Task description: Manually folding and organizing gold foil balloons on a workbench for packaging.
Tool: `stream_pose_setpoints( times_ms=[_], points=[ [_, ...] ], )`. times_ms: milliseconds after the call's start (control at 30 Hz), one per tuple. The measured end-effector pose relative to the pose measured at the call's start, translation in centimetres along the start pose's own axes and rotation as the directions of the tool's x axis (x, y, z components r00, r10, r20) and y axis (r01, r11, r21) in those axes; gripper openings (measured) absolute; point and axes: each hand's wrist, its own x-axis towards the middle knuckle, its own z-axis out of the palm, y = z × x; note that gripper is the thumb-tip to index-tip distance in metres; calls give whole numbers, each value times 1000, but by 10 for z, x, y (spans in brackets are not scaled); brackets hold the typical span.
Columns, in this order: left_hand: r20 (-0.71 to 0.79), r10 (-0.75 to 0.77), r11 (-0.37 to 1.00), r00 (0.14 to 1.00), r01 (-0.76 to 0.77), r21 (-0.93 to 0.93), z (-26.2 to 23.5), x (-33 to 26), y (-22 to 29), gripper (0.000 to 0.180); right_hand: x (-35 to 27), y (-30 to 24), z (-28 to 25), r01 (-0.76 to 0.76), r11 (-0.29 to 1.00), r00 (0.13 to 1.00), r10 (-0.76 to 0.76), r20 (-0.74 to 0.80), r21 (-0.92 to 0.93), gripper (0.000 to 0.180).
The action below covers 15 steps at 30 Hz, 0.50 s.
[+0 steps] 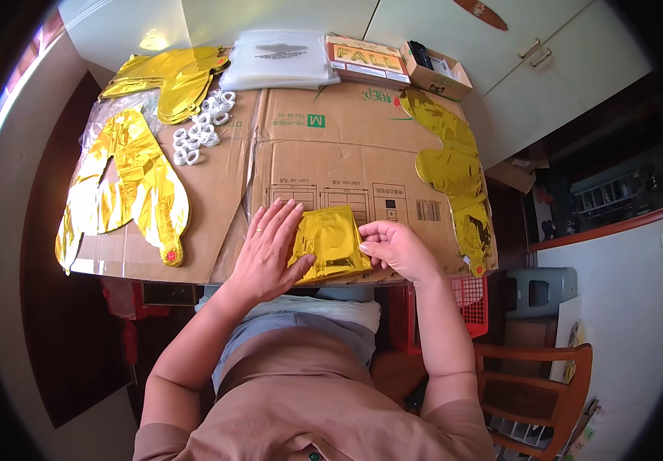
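A gold foil balloon, folded into a flat squarish packet, lies at the near edge of the cardboard-covered table. My left hand rests over its left side, fingers stretched out and thumb on the foil. At the packet's right edge, my right hand pinches the foil between thumb and fingers. One flat gold balloon, shaped like a letter A, is spread out on the left. Another flat gold balloon stretches along the table's right edge.
Farther back sit stacked gold balloons, several small white coils, clear plastic bags, a printed box and an open carton. Cardboard covers the tabletop. A red basket and wooden chair stand at the right.
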Motion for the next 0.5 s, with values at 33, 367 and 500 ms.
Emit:
stream_pose_setpoints(
  times_ms=[33, 367, 500],
  points=[
    [-12, -3, 1000, 1000, 3, -23, 0, -1, -1, 78, 2, 2, 0, 18, 1000, 1000, -18, 14, 19, 26],
    [-16, 27, 994, 1000, -28, -101, -17, -15, -1, 93, 10, 4, 7, -1, 1000, 997, 2, 74, -13, 18],
    [-14, 21, 999, 1000, -21, -25, -15, -22, -1, 95, 8, 2, 14, -60, 998, 996, 61, 67, -22, 12]
  ],
)
